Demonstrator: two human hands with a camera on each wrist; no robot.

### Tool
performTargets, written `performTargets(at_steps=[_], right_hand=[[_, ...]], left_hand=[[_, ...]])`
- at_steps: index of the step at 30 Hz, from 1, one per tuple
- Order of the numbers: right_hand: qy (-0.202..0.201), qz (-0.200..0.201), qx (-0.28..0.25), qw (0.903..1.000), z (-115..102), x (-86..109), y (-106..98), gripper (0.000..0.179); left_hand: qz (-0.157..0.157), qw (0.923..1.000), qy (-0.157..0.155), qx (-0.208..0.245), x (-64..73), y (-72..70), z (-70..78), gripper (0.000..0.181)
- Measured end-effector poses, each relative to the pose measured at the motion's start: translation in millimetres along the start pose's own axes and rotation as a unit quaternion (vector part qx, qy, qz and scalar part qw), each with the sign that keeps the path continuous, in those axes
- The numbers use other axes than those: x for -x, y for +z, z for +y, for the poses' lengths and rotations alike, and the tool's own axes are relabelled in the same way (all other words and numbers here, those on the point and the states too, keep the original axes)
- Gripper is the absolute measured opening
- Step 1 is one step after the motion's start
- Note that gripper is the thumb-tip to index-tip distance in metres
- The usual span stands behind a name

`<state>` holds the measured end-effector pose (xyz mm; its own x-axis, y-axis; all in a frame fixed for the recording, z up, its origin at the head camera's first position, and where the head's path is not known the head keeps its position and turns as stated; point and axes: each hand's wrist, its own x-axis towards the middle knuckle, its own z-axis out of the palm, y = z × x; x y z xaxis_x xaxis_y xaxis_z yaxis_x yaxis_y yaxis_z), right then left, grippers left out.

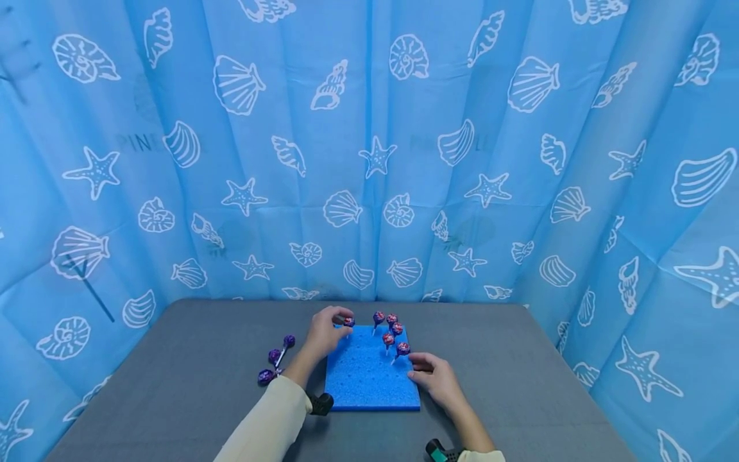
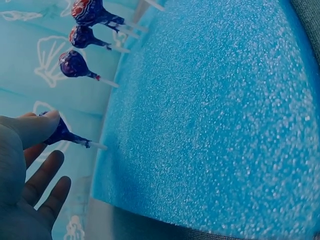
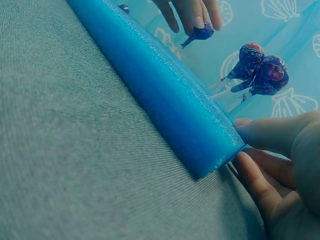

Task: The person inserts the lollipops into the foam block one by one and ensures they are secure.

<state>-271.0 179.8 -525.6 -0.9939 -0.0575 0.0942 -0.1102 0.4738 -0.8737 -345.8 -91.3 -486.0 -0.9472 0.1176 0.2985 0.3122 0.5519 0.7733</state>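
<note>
Both hands are working around a blue foam block (image 1: 369, 378), which is lying flat on a gray table (image 1: 190, 410) in the lower middle of the head frame. Reaching to the block's upper-left corner, the left hand (image 1: 324, 333) is pinching the wrapped head of a lollipop (image 2: 61, 132) between thumb and finger; in the left wrist view its other fingers are spreading loosely below. That lollipop's white stick is pointing toward the foam and meeting its edge, though how far it is going in cannot be told. At the block's right edge, the right hand (image 1: 435, 380) is gripping a corner, its thumb resting on the upper side and its fingers curling against the lower one, as the right wrist view is showing. Five planted lollipops (image 1: 388, 338) are standing along the foam's upper right, some of them leaning. Three loose lollipops (image 1: 274, 355) are lying on the table to the left of the block. Behind everything, a blue curtain (image 1: 323, 160) with white shells and starfish is filling the upper frame.
</note>
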Motion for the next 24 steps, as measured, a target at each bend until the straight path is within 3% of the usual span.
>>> performTargets(at_steps=[9,24], right_hand=[[0.001,-0.002,-0.004,1.0,0,-0.5,-1,0.03],[-0.013,-0.002,-0.012,0.9998,1,-0.4,-2,0.031]], left_hand=[[0.007,0.9996,-0.002,0.028,2.9,-13.0,-1.2,0.028],[0.006,0.9999,0.009,0.004,4.9,-41.6,-23.1,0.031]])
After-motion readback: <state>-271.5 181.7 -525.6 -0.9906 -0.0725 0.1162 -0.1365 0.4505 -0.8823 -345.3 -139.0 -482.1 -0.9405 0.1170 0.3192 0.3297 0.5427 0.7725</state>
